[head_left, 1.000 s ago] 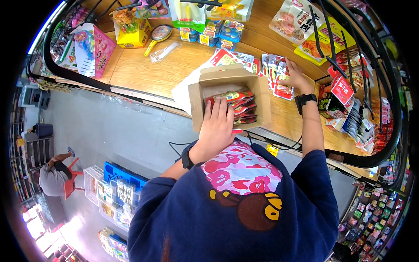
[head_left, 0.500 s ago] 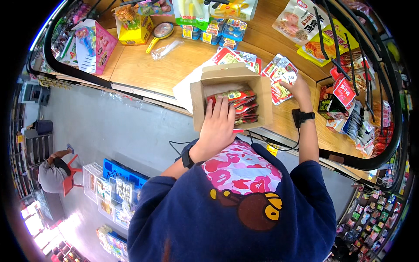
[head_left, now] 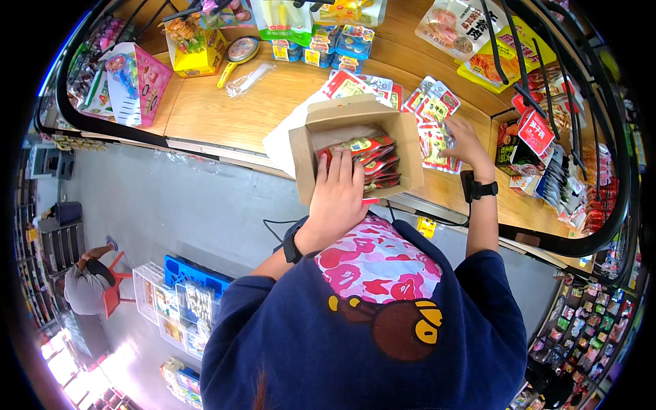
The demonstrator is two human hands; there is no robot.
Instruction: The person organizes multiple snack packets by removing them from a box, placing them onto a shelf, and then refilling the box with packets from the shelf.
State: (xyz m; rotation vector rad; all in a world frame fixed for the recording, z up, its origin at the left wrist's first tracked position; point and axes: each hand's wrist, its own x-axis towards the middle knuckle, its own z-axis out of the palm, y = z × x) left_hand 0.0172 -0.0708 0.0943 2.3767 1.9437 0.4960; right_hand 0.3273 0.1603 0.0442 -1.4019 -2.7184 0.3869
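An open cardboard box (head_left: 410, 157) tilts toward me at the shelf's front edge, with several red snack packets (head_left: 379, 164) stacked inside. My left hand (head_left: 338, 195) reaches over its near wall and holds it, fingers stretched across the packets; the thumb is hidden. Right of the box, flat red-and-white packets (head_left: 432, 140) lie overlapping on the wooden shelf. Over them is my right hand (head_left: 470, 147), thumb and fingers apart around the packets' right edge, not closed on any of them. More red-and-white packets (head_left: 345, 85) rest behind the box, beside a white sheet (head_left: 280, 137).
Black rails (head_left: 588, 242) border the shelf, and dark hooks hang at upper right. Blue-lidded tubs (head_left: 354, 42), a yellow-handled round item (head_left: 242, 49) and a pink box (head_left: 147, 89) stand farther back. Boxed packets (head_left: 547, 191) sit at right. Behind, a person (head_left: 85, 287) sits on a red chair.
My right hand has loosened and spread its fingers, shifting slightly nearer to me. The packets under it now lie more spread out. My left hand stays in the box; the view has shifted slightly.
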